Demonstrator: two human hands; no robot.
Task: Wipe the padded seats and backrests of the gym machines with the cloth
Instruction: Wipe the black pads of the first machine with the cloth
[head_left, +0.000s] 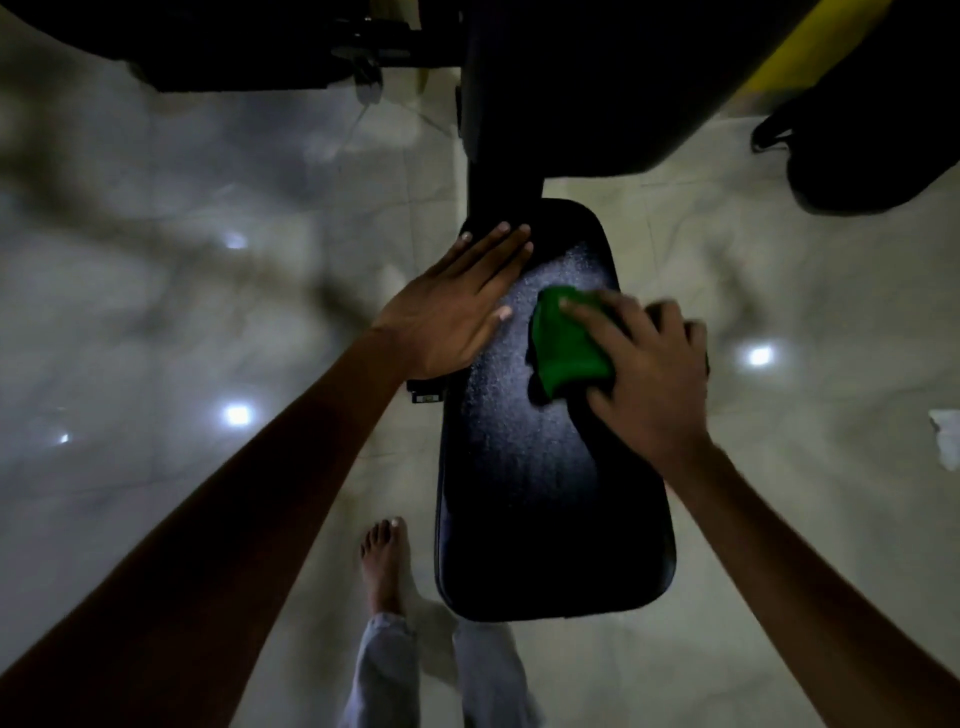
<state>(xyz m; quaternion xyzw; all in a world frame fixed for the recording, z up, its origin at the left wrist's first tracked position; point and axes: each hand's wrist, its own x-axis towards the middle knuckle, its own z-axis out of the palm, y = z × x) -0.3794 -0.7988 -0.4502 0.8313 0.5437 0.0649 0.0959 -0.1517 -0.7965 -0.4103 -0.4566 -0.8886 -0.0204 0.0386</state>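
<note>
Right hand (644, 374) first: I have its fingers curled over the green cloth (569, 345), pressing the bunched fabric onto the padded seat (545, 467) near the far right edge, while my left hand (457, 301) lies flat with straight fingers on the seat's far left corner, holding nothing, only steadying the pad. The seat is a long dark cushion running away from me toward the machine frame (498, 166), and a lit patch of its surface shows a fine speckle (spray or dust, I cannot tell which) around the cloth. My main worry is the edge: the cloth sits close to the right rim, and my outer fingers look blurred there, so a hard stroke outward could carry the cloth off the pad and drop it on the tiled floor (208, 364). The cloth is also wadded rather than spread, so I judge it may streak and miss strips. The near half of the seat looks dark and I cannot tell if it is clean, so it could easily be skipped. If I lean too hard on my left hand, the pad may tilt or shift. My bare foot (382, 561) stands just beside the seat on glossy tile, and any drip there could make me slip.
</note>
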